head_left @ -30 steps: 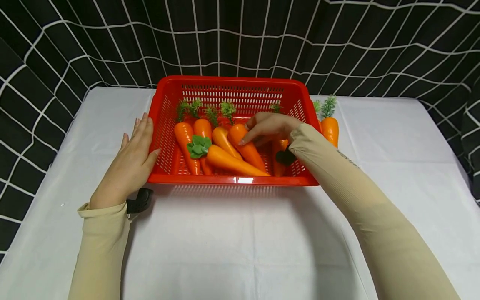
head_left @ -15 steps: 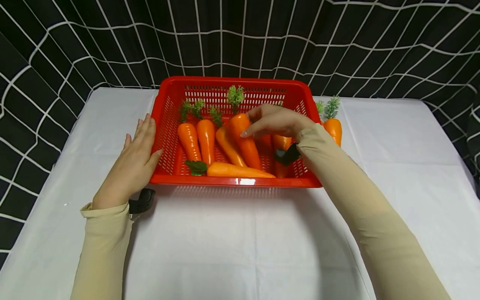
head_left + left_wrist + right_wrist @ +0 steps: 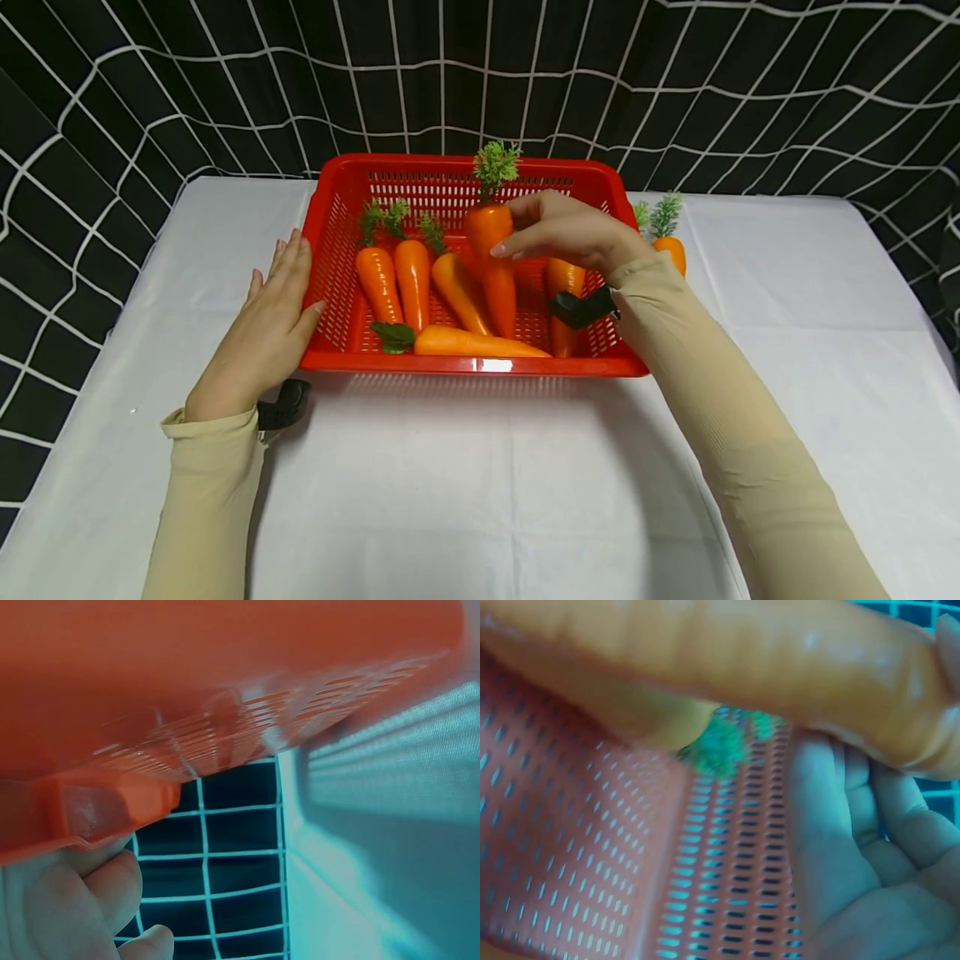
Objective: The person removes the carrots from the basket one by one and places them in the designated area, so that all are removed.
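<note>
Plainly, the right hand (image 3: 581, 233) grips 1 carrot (image 3: 498, 279) in its fingers (image 3: 534, 203), just below the greens (image 3: 497, 167).

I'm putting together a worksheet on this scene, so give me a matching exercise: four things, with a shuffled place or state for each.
1. Left hand
2. Right hand
3. Broad-leaved carrot
4. Red basket

A. Standing on the white cloth
B. Holding a frilly-topped carrot
C. Lying inside, along the near wall
D. Against the basket's outer left side

Pairs: 1-D, 2-B, 3-C, 4-A
</note>
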